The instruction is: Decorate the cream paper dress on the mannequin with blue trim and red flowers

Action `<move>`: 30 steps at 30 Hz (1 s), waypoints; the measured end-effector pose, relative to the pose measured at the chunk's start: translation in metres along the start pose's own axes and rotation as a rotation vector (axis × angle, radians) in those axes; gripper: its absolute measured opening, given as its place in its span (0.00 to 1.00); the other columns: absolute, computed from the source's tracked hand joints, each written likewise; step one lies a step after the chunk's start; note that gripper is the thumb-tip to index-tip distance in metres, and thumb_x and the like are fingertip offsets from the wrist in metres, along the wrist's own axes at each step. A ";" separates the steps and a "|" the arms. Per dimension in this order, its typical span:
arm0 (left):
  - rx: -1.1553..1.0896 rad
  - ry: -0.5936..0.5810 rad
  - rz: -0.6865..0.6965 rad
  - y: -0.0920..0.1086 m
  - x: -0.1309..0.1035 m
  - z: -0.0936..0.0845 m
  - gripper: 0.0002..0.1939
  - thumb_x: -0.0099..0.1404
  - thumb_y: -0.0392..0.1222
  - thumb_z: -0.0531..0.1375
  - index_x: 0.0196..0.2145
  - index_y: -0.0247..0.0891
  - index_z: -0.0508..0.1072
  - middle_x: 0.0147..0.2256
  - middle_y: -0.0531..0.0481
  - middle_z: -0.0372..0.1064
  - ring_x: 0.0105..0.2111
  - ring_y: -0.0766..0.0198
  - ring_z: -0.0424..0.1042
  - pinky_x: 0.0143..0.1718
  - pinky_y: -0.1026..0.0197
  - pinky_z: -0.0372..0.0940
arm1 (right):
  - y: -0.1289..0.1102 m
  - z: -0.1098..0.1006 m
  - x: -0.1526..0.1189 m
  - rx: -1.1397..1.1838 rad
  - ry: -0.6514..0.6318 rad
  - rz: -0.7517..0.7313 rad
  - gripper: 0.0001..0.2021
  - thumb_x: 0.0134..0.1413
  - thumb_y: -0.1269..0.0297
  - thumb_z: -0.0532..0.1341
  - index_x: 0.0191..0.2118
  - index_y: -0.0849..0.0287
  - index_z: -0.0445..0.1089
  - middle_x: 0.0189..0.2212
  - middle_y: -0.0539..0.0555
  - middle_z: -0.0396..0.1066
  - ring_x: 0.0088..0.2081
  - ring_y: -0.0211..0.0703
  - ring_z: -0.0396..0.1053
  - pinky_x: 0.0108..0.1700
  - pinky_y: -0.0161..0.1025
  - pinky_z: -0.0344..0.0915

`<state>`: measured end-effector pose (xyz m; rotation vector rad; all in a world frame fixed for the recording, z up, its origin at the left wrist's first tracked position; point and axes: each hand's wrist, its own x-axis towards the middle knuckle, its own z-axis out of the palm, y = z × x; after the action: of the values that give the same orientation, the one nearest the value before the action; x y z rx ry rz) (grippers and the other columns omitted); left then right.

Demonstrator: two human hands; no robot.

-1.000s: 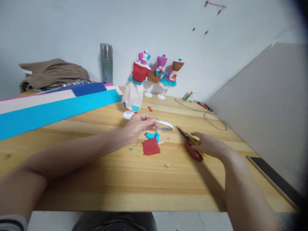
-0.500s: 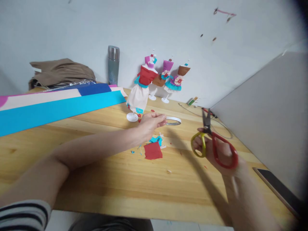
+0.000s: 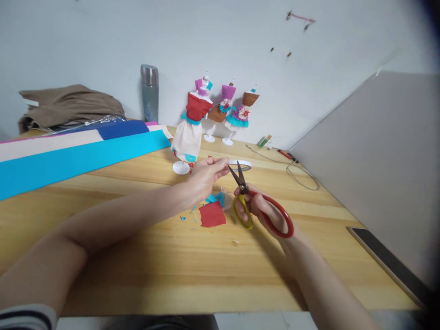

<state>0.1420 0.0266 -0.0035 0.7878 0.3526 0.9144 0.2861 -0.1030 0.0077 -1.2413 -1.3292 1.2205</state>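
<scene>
Above the table (image 3: 178,266), both hands nearly meet.

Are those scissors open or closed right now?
Open: the scissors' dark blades spread apart in a V by the roll of tape.

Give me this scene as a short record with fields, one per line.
Left hand: left hand pinching a white tape roll
Right hand: right hand holding scissors, blades apart beside the roll
Tabletop, middle: red square, blue scraps
Back: three dressed stands, upright bottle
Left side: brown cloth, long turquoise sheet
</scene>
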 end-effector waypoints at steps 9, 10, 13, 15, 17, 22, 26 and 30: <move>0.017 0.046 -0.024 -0.009 -0.005 0.006 0.03 0.62 0.36 0.66 0.31 0.34 0.78 0.36 0.45 0.77 0.45 0.60 0.74 0.57 0.53 0.61 | 0.001 0.005 0.007 -0.059 0.024 -0.047 0.26 0.55 0.35 0.60 0.42 0.55 0.66 0.22 0.48 0.64 0.21 0.39 0.62 0.23 0.38 0.57; 0.016 0.053 -0.031 -0.009 -0.006 0.007 0.04 0.62 0.36 0.66 0.30 0.34 0.78 0.36 0.45 0.76 0.44 0.61 0.74 0.57 0.53 0.61 | 0.001 0.006 0.007 -0.069 0.027 -0.051 0.25 0.55 0.35 0.60 0.42 0.54 0.66 0.22 0.48 0.64 0.21 0.39 0.63 0.23 0.38 0.57; 0.009 0.040 -0.056 -0.009 -0.010 0.011 0.03 0.61 0.36 0.66 0.29 0.35 0.79 0.35 0.45 0.76 0.44 0.61 0.74 0.55 0.55 0.62 | -0.002 0.011 0.008 -0.104 0.049 -0.077 0.24 0.57 0.36 0.59 0.41 0.53 0.64 0.19 0.45 0.63 0.18 0.38 0.59 0.21 0.37 0.56; 0.002 0.020 -0.064 -0.009 -0.011 0.011 0.02 0.61 0.35 0.66 0.30 0.35 0.79 0.36 0.45 0.76 0.44 0.61 0.73 0.55 0.56 0.62 | -0.001 0.013 0.008 -0.145 0.083 -0.090 0.22 0.58 0.37 0.59 0.40 0.53 0.63 0.16 0.43 0.61 0.16 0.36 0.56 0.19 0.36 0.53; -0.010 0.016 -0.066 -0.009 -0.010 0.011 0.02 0.61 0.34 0.66 0.30 0.34 0.79 0.35 0.46 0.76 0.43 0.62 0.73 0.55 0.56 0.62 | 0.001 0.014 0.009 -0.184 0.120 -0.080 0.22 0.59 0.38 0.59 0.39 0.53 0.62 0.13 0.41 0.58 0.14 0.35 0.53 0.18 0.35 0.50; -0.023 0.034 -0.055 -0.008 -0.005 0.005 0.01 0.62 0.34 0.66 0.32 0.33 0.79 0.37 0.45 0.76 0.42 0.64 0.74 0.56 0.55 0.62 | 0.012 0.001 0.007 -0.134 0.129 -0.119 0.20 0.63 0.40 0.54 0.43 0.54 0.62 0.10 0.39 0.54 0.11 0.33 0.46 0.16 0.34 0.44; -0.044 0.047 -0.045 -0.005 -0.002 0.002 0.03 0.63 0.32 0.65 0.30 0.33 0.77 0.39 0.45 0.75 0.41 0.66 0.74 0.58 0.55 0.62 | 0.008 -0.013 -0.001 -0.236 0.013 -0.131 0.20 0.61 0.43 0.59 0.46 0.55 0.64 0.18 0.44 0.61 0.17 0.35 0.56 0.20 0.34 0.53; -0.073 0.015 -0.050 -0.006 -0.002 0.002 0.05 0.62 0.30 0.66 0.28 0.33 0.76 0.39 0.46 0.76 0.41 0.67 0.74 0.60 0.56 0.61 | -0.007 -0.013 -0.006 -0.413 -0.085 -0.184 0.24 0.55 0.39 0.62 0.46 0.54 0.67 0.36 0.55 0.70 0.36 0.46 0.69 0.38 0.42 0.69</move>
<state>0.1454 0.0221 -0.0062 0.7020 0.3489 0.8819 0.2985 -0.1081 0.0162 -1.3226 -1.7795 0.9034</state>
